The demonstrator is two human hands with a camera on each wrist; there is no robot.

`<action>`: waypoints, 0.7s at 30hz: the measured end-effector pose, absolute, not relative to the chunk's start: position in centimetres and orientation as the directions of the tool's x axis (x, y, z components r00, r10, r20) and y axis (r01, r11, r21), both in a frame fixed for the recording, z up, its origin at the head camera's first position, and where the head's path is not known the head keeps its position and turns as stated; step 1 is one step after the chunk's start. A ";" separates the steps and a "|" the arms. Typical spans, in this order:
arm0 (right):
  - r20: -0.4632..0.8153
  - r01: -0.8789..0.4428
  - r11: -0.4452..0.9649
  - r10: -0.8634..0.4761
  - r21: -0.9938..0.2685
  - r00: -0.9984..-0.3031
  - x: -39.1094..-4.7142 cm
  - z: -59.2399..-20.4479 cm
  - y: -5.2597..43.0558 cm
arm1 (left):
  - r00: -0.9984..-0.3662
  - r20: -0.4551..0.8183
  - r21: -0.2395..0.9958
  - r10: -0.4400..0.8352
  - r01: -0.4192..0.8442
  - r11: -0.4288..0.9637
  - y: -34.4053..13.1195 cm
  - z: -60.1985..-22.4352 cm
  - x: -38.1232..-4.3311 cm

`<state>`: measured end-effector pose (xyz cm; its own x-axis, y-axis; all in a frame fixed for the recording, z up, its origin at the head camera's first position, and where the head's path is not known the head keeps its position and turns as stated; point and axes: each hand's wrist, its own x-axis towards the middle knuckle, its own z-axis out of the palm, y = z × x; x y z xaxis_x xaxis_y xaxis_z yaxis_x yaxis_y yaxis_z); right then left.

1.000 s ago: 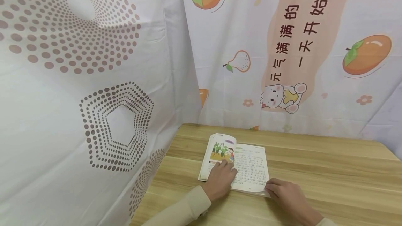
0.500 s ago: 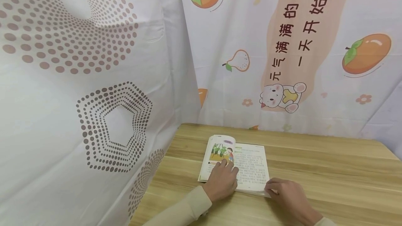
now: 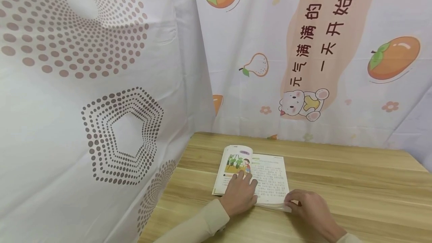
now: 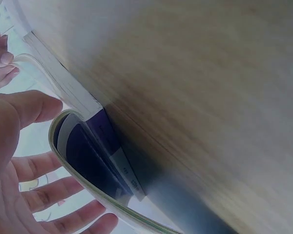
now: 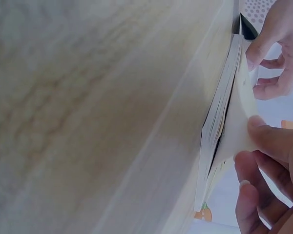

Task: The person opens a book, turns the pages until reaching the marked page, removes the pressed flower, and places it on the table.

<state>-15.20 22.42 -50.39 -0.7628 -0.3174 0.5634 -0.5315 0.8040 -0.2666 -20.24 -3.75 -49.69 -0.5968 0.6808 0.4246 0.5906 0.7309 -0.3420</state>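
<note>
Open on the wooden table (image 3: 357, 177), toward its left end: a book (image 3: 258, 175), with a colour picture (image 3: 237, 163) of plants and a child on the left page and rows of small print, too fine to read, on the right page (image 3: 271, 181). Seen from the left wrist, arched pages on the left side, and under them a purple and grey spine (image 4: 118, 153). Across the lower left page and the fold, the left hand (image 3: 239, 195), fingers spread and resting on the paper, gripping nothing. At the lower right corner, the right hand (image 3: 308, 207), thumb and fingertips pinching a lifted page edge. On both arms, pale sleeves (image 3: 206, 220). Left of the table, a white cloth (image 3: 44, 123) with dotted patterns; behind, another cloth (image 3: 226, 44) printed with orange fruit, lettering and a white bear (image 3: 294, 104).
</note>
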 end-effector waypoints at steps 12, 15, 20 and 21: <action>0.616 -0.557 0.770 -0.284 -0.309 -0.735 -15.0 -49.9 21.7 | -0.659 0.336 -0.304 0.673 0.600 0.740 -3.2 -50.0 -20.3; 0.641 -0.565 0.766 -0.274 -0.305 -0.717 -15.1 -50.0 21.8 | -0.659 0.340 -0.318 0.671 0.591 0.741 -3.2 -49.9 -20.3; 0.655 -0.537 0.775 -0.220 -0.333 -0.723 -15.1 -49.9 21.9 | -0.645 0.368 -0.334 0.670 0.581 0.742 -3.2 -49.8 -20.3; 0.651 -0.528 0.778 -0.210 -0.341 -0.730 -15.1 -49.9 21.9 | -0.641 0.373 -0.339 0.671 0.579 0.741 -3.2 -49.8 -20.3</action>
<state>-15.05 21.87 -49.87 -0.7297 -0.2102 0.6507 -0.5281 0.7778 -0.3409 -20.31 -3.18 -49.77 -0.6406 0.6710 0.3733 0.5789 0.7414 -0.3394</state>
